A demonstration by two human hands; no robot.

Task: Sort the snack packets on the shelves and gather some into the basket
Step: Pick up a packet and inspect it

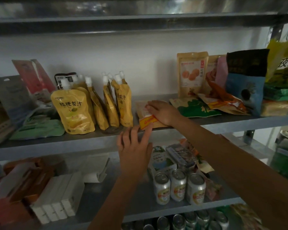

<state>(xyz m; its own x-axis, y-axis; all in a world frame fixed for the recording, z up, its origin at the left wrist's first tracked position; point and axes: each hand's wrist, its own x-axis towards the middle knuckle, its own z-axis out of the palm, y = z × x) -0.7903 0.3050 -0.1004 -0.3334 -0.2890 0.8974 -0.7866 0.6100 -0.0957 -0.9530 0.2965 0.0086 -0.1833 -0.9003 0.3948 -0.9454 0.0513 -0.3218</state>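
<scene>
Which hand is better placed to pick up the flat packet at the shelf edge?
Right. The right hand lies on the flat packet; the left hand is open below the shelf edge, one fingertip at its label.

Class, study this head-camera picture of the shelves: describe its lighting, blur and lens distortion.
Head view: dim overall, darkest towards the bottom; in the same view the left hand is slightly motion-blurred; the front edge of the grey metal shelf bows from wide-angle distortion, while print on the front yellow spouted juice pouch is readable.

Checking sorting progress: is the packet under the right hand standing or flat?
Flat: the tan packet lies on the shelf with the right hand resting on it.
</scene>
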